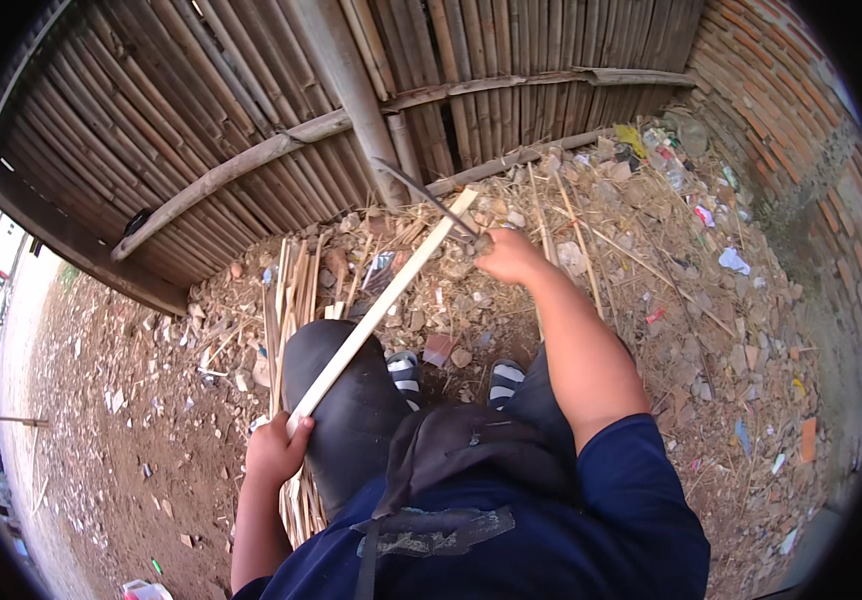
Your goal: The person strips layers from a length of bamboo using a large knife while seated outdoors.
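Observation:
My left hand (276, 448) is closed round the lower end of a long pale bamboo strip (381, 305). The strip slants up and to the right across my left knee. My right hand (511, 255) grips the handle of a long, dark-bladed knife (426, 193). Its blade points up and left, crossing the strip close to the strip's far end; whether the edge touches the strip I cannot tell. Beside my left leg lies a bundle of split bamboo strips (296, 280), partly hidden by the knee and left hand.
A bamboo-slat wall (241, 120) with a thick post (346, 80) stands ahead. A brick wall (811, 130) rises on the right. Stones, straw and litter cover the ground (181, 430). Several thin sticks (581, 240) lie beyond my right hand.

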Demonstrator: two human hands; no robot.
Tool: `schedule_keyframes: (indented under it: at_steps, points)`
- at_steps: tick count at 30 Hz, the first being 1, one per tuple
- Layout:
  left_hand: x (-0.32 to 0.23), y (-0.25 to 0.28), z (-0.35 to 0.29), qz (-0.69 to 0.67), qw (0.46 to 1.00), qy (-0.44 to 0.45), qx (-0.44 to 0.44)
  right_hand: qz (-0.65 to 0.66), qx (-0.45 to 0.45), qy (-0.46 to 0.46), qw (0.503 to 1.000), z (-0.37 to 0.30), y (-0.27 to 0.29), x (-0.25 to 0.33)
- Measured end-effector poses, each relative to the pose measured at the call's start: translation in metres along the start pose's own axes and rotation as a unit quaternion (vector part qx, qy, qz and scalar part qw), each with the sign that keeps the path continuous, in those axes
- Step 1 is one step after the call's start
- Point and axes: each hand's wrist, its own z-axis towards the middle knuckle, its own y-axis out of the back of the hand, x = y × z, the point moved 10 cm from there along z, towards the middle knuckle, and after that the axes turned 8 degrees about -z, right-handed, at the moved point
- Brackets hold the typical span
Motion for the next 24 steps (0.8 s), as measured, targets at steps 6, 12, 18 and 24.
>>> schedule_keyframes:
  at_steps: [6,12,18,24]
  points:
    - [-0.003,-0.004,0.0,-0.025,0.997,-0.057,-0.055,-0.095,0.092,0.139,0.981,-0.042,-0.01,0.067]
    - [0.001,-0.003,0.003,0.01,0.997,-0.05,-0.064,0.031,0.052,0.074,0.995,-0.02,-0.001,0.03]
    - [-0.005,0.004,0.005,0.082,0.986,-0.075,-0.121,-0.088,0.147,0.105,0.98,-0.04,-0.046,0.083]
    - [0.015,-0.014,0.009,0.041,0.986,-0.082,-0.141,0.084,0.34,0.141,0.926,-0.039,-0.071,0.059]
